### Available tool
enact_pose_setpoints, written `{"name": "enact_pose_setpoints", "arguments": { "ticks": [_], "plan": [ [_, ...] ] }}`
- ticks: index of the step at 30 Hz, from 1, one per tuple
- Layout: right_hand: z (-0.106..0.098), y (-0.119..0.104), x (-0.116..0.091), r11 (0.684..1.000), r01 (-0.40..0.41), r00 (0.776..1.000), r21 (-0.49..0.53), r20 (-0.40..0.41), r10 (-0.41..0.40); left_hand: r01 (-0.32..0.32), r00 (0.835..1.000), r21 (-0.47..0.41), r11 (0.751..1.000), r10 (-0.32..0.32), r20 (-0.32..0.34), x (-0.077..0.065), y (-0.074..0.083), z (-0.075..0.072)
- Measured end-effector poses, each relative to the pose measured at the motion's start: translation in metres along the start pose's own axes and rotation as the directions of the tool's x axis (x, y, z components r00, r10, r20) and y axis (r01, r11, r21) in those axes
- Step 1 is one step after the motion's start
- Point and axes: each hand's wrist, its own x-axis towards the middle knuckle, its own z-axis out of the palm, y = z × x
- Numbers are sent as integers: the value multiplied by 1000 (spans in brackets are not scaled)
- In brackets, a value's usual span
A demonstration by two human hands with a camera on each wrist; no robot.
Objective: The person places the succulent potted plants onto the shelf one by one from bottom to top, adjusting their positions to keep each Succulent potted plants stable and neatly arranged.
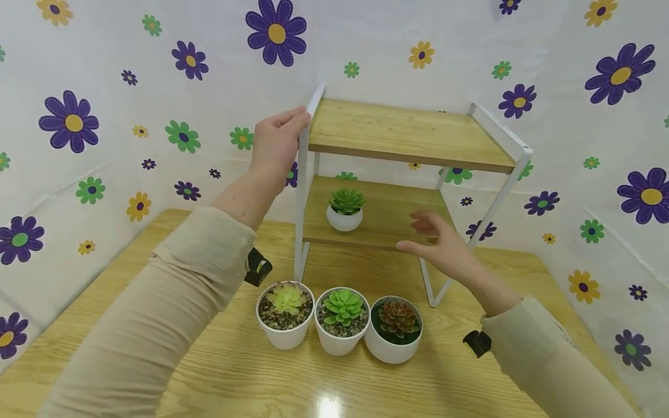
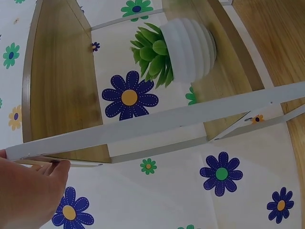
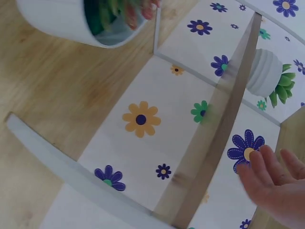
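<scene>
A strong pull might be tipping the rack [image 1: 407,130], which the left hand [image 1: 277,142] is grasping at upper left. The right hand [image 1: 444,247] is holding nothing near the lower board [image 1: 384,209]. Three potted succulents [image 1: 340,346] are standing in front, risking a knock; a smaller succulent [image 1: 346,201], sitting on that board, might be sliding.

A two-tier rack of light wooden boards in a white metal frame [image 1: 410,132] stands upright on the wooden table [image 1: 232,363]. On its lower board, toward the left end, sits a leafy green succulent in a ribbed white pot [image 1: 345,213]. Before the rack stand, in white pots, a yellow-green succulent [image 1: 286,310], a bright-green succulent [image 1: 342,316] and a reddish-brown succulent [image 1: 395,325].
</scene>
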Motion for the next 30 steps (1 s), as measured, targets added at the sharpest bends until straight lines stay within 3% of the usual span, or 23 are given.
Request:
{"name": "enact_pose_setpoints", "arguments": {
  "ticks": [12,30],
  "plan": [
    [11,47,-46,996,35,999,85,36,-38,66,997,-58,996,-63,45,4,8,-3],
    [32,90,-72,995,85,987,60,129,-92,143,978,36,989,-147,147,6,7,-9]
  ]
}}
